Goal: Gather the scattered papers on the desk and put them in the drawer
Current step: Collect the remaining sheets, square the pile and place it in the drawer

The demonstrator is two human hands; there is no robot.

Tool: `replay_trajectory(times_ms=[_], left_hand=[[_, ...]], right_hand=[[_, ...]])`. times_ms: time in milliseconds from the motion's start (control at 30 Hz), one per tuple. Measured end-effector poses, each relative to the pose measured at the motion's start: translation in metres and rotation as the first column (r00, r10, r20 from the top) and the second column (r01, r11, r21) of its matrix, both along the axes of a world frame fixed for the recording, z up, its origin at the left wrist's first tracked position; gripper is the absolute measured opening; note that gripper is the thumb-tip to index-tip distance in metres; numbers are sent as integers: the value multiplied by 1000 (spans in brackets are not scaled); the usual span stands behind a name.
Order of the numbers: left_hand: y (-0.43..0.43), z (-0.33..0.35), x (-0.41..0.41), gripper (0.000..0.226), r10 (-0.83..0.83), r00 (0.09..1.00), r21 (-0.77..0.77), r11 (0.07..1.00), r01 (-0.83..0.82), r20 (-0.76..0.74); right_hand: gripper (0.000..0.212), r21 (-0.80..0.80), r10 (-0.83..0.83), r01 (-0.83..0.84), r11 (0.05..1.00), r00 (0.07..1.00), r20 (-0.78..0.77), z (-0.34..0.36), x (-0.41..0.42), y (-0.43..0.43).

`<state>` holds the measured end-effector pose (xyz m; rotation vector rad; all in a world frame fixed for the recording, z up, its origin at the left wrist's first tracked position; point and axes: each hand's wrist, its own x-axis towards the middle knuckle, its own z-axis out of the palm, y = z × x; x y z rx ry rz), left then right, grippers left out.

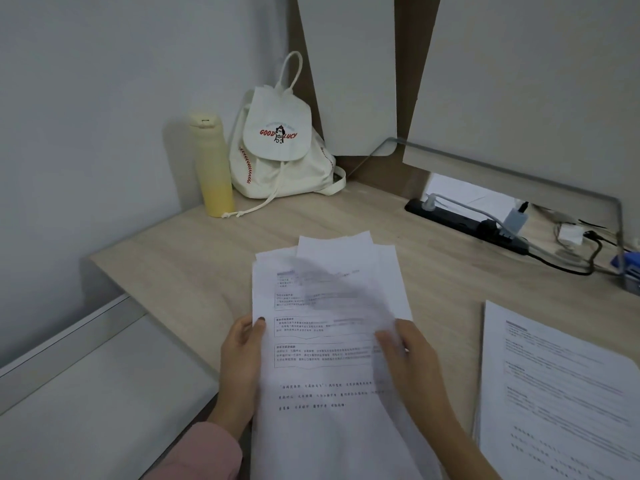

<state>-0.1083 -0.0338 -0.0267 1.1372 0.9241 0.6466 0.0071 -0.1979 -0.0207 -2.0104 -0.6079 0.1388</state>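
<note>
I hold a loose stack of printed white papers (pixel 325 327) over the front of the wooden desk (pixel 194 258). My left hand (pixel 242 362) grips the stack's left edge, thumb on top of the top sheet. My right hand (pixel 408 358) grips the right edge, its fingers curled over the sheets and blurred. The sheets are uneven, with corners of the lower ones sticking out at the far end. More printed papers (pixel 554 386) lie flat on the desk at the right. No drawer can be made out in this view.
A white drawstring backpack (pixel 277 154) and a yellow bottle (pixel 211 164) stand in the back corner. A black power strip (pixel 464 220) with plugs and cables lies at the back right. A white surface (pixel 93 393) sits lower, left of the desk.
</note>
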Motion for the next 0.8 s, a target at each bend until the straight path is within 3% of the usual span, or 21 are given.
replay_trajectory(times_ms=[67, 133, 267, 400, 567, 800], left_hand=[[1, 2, -1, 19, -39, 999, -12, 999, 39, -1], [2, 3, -2, 18, -108, 994, -2, 994, 108, -10], [5, 2, -6, 15, -145, 989, 38, 989, 144, 8], [14, 2, -12, 17, -149, 989, 56, 987, 148, 15], [21, 0, -19, 19, -143, 989, 17, 990, 143, 31], [14, 0, -20, 17, -238, 971, 86, 968, 237, -1]], right_hand=[[18, 205, -48, 117, 972, 948, -314, 9, 7, -6], [23, 348, 20, 220, 911, 822, -569, 17, 13, -13], [25, 308, -44, 386, 869, 681, -731, 26, 30, -34], [21, 364, 11, 392, 845, 667, -745, 33, 40, -54], [24, 273, 48, 251, 929, 648, -760, 31, 36, -55], [23, 62, 113, -94, 994, 852, -512, 20, 19, -4]])
